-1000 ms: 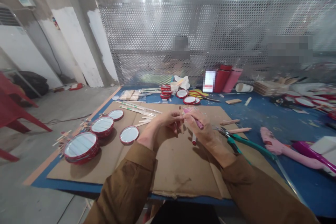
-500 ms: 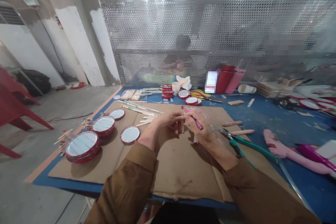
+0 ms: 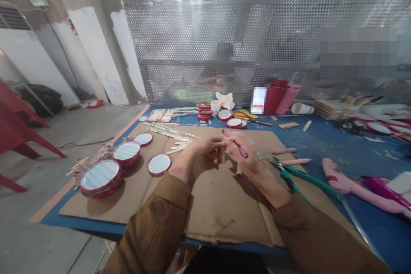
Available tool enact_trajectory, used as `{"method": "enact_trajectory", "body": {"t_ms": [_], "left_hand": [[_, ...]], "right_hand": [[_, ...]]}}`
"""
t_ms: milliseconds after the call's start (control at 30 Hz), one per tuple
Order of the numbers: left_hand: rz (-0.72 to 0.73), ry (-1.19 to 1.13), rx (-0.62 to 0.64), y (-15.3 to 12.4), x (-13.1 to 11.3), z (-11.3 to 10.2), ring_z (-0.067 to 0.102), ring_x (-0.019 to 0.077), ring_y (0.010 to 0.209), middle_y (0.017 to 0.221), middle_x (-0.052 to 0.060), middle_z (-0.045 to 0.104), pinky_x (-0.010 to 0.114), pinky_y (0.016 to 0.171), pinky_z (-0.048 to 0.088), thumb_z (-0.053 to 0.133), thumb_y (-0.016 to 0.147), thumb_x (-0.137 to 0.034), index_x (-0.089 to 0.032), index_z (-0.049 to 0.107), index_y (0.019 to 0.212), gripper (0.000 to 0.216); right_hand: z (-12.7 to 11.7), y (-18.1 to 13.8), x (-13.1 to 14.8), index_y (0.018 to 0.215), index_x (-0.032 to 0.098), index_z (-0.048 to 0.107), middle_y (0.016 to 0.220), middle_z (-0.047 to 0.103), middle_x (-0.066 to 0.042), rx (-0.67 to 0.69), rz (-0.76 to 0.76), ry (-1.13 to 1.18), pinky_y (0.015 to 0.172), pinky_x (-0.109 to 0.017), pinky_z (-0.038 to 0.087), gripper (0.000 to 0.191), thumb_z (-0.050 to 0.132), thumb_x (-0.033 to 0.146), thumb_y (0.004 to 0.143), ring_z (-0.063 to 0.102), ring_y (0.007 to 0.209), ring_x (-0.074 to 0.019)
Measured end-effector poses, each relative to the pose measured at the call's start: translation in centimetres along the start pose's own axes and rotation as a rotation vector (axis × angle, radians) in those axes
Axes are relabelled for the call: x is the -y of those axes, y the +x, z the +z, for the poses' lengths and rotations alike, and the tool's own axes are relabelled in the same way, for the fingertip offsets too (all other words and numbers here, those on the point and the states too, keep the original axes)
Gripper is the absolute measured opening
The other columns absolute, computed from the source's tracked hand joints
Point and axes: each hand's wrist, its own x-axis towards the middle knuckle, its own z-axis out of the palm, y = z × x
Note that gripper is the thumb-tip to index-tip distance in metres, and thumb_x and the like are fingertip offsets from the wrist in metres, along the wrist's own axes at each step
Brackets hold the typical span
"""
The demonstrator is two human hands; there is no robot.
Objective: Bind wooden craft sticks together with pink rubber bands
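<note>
Both my hands meet over a sheet of brown cardboard [image 3: 221, 205] on the blue table. My left hand [image 3: 205, 147] pinches a thin wooden stick [image 3: 222, 155] that stands nearly upright. My right hand [image 3: 245, 154] is closed on a pink pen-like tool [image 3: 239, 145], its tip close to the top of the stick. A white stick with a red end [image 3: 238, 171] lies on the cardboard just under my right hand. Green-handled pliers [image 3: 285, 171] lie right of that hand.
Red-rimmed round mirrors [image 3: 100, 177] sit in stacks at the left, one single mirror [image 3: 159, 164] nearer my hands. Loose wooden sticks [image 3: 170, 132] lie behind. A pink glue gun [image 3: 349, 182] is at the right. Red cylinders [image 3: 276, 94] and a perforated metal screen [image 3: 257, 43] stand at the back.
My hands have stayed together on the stick, which now sits a little lower between my fingers. The view has shifted slightly.
</note>
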Motion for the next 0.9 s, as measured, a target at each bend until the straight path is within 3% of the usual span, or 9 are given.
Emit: {"method": "enact_trajectory", "body": {"t_ms": [467,733,900], "left_hand": [[0.016,0.002,-0.012,-0.49,-0.38,0.37,0.066,0.0141,0.049,0.06,0.0,0.068,0.025,0.058,0.052,0.061,0.094,-0.066,-0.018,0.056,0.09,0.048],[-0.001,0.009,0.003,-0.57,-0.75,0.42,0.064,0.013,0.047,0.061,0.001,0.068,0.024,0.057,0.051,0.057,0.099,-0.059,-0.018,0.056,0.09,0.042],[0.024,-0.018,0.004,-0.44,-0.52,0.34,0.065,0.0146,0.048,0.063,0.001,0.069,0.027,0.059,0.053,0.061,0.096,-0.061,-0.017,0.058,0.099,0.044]], "right_hand": [[0.15,0.01,-0.21,0.077,0.028,0.061,0.074,0.061,-0.003,-0.029,-0.006,0.002,0.075,-0.037,0.05,0.037,0.048,0.053,0.102,0.059,0.075,-0.022],[-0.01,-0.02,0.05,0.077,0.028,0.061,0.066,0.057,-0.001,-0.028,0.039,0.013,0.071,-0.037,0.047,0.036,0.051,0.053,0.1,0.057,0.07,-0.0222],[-0.05,0.01,0.17,0.077,0.028,0.061,0.062,0.053,0.0,-0.017,0.033,0.019,0.071,-0.037,0.046,0.034,0.05,0.051,0.1,0.054,0.065,-0.0212]]}}
